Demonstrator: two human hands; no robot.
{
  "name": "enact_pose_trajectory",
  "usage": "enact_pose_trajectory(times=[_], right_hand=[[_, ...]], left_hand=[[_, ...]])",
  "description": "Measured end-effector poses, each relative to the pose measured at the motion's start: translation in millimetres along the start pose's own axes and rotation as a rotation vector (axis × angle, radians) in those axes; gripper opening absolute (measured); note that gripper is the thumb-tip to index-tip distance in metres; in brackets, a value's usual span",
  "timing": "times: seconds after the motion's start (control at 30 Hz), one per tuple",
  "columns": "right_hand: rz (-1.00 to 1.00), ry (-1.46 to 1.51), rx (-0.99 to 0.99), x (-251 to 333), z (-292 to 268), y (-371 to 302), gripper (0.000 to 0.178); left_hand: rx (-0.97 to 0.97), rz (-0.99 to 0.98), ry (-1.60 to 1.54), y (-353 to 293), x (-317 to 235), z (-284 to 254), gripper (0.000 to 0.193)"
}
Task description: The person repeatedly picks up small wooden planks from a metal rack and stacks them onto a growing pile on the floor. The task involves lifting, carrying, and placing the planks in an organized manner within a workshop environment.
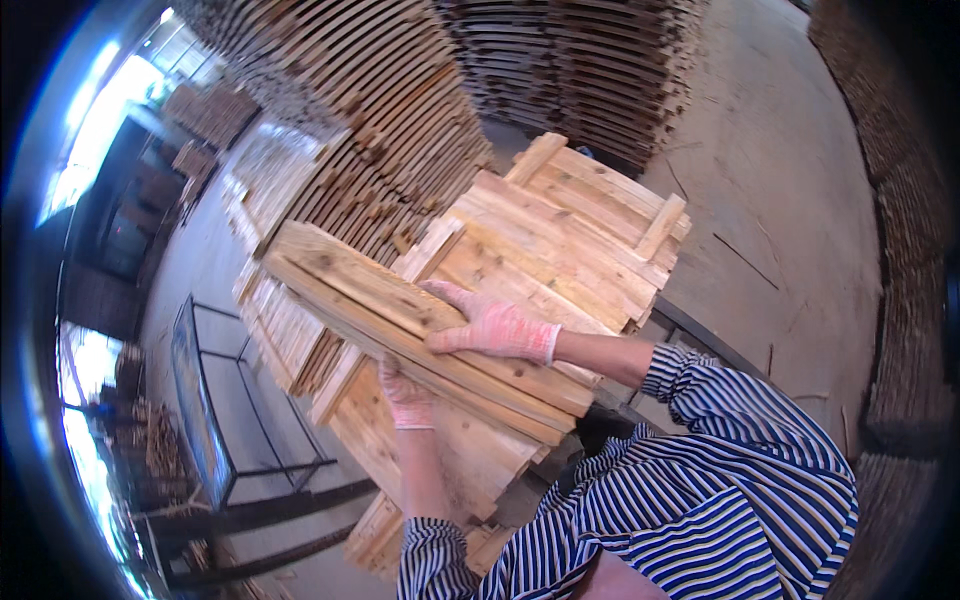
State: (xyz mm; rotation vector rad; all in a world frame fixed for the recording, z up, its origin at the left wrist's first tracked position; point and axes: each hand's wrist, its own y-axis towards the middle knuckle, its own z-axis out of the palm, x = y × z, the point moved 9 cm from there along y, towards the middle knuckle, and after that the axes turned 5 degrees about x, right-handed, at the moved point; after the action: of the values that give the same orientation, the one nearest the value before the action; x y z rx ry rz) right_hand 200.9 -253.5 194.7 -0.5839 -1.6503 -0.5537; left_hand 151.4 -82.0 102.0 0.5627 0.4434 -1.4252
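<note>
A small bundle of long wooden boards (340, 275) lies slantwise across a stack of wider wooden panels (530, 250), running from the far left toward my body. My right hand (497, 328), in a pink-and-white knit glove, grips the bundle from above, its thumb and fingers across the top board. Lower down, my left hand (407, 400), gloved alike, holds the bundle's left side, with its fingertips partly hidden against the wood. Between the boards, dark gaps show along their length. Crosswise battens (660, 228) sit on the panels beneath.
Tall stacks of spaced wooden slats (370, 70) rise ahead. A metal-framed stand (205, 420) is at the left. More stacked boards (275, 180) lie beyond the bundle's far end. Concrete floor (770, 170) with scattered thin sticks extends to the right, bordered by another slat stack (910, 300).
</note>
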Motion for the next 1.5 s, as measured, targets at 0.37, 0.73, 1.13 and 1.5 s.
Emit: enact_pose_trajectory(times=[0.37,0.73,1.13,1.5], right_hand=[[0.388,-0.973,-0.428,-167.2,-188.8,-17.5,0.070],[0.320,-0.851,-0.409,-166.8,-232.9,-30.0,0.067],[0.457,-0.866,-0.281,-195.8,-269.1,-14.3,0.065],[0.331,-0.313,-0.281,-171.7,-268.5,-32.0,0.088]], left_hand=[[-0.189,-0.220,-0.037,96.6,195.8,-38.3,0.074],[-0.414,-0.295,0.271,100.3,208.3,-84.8,0.076],[-0.394,-0.490,0.176,128.0,220.6,0.1,0.079],[-0.318,-0.585,0.169,193.2,271.1,66.2,0.077]])
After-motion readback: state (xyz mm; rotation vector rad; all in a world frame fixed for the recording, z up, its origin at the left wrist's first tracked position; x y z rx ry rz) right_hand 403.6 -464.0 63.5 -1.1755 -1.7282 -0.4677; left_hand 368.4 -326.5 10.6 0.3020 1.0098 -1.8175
